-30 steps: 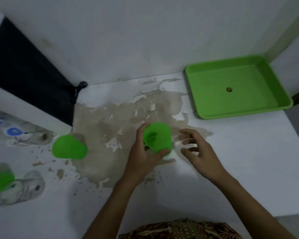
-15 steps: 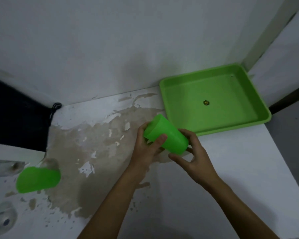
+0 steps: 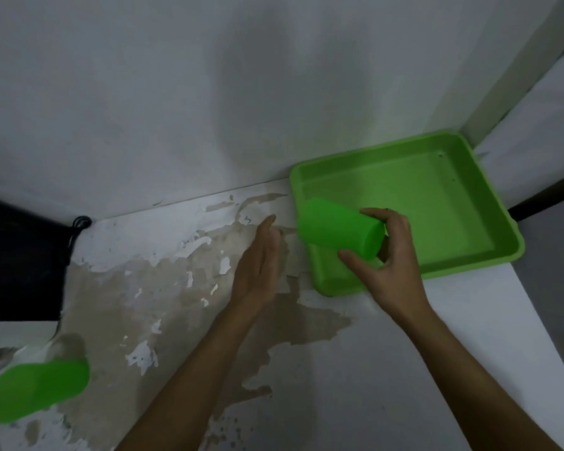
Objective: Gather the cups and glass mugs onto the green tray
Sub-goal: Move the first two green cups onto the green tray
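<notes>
Since half a second ago the green cup (image 3: 337, 231) has passed from a two-handed hold into the right hand (image 3: 386, 255) alone and travelled right, so that it now hangs tilted on its side over the near-left corner of the green tray (image 3: 469, 255). The left hand (image 3: 258, 271) has let go and drawn back; it lies flat with fingers released over the peeling, stained worktop (image 3: 355, 369), just left of the tray.

From the head view, the right hand grasps the cup near its base, thumb on the near side and fingers on the far side. The tray holds no cups yet. A second green cup (image 3: 36, 395) lies on its side at the near-left edge of the worktop, well apart from the tray; beside it something pale and clear is too blurred to name.

To finish this step well, I would turn the cup upright, carry it toward a far corner of the tray and set it down flat, leaving the near part free for the rest.

No brand, label or writing can be read anywhere.
</notes>
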